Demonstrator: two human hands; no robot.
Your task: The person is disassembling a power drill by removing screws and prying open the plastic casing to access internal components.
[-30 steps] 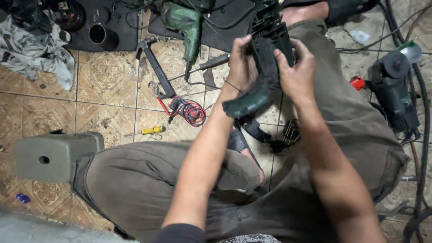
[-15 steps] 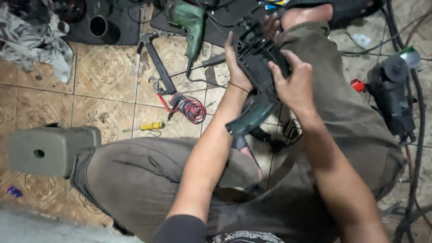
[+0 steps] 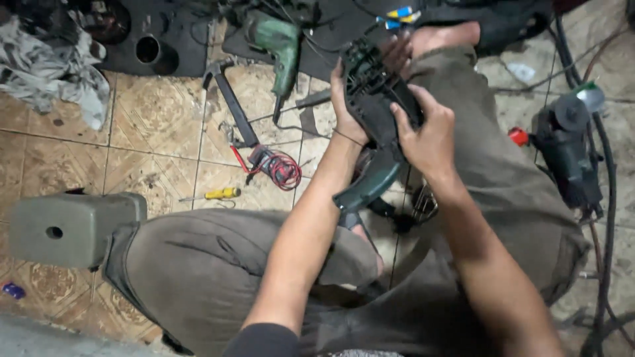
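We hold a dark green power tool point(image 3: 374, 125) up above our lap, its handle pointing down toward our knees: our left hand point(image 3: 347, 106) is wrapped around its left side with the fingers curled over the top, and our right hand point(image 3: 426, 135) is closed on its right side, thumb pressed to the casing. On the tiled floor point(image 3: 152, 139) to the left lie a hammer point(image 3: 231, 106), a green drill point(image 3: 281, 49), a small yellow screwdriver point(image 3: 221, 194) and a coil of red wire point(image 3: 281, 168). A black grinder point(image 3: 565, 155) lies to the right.
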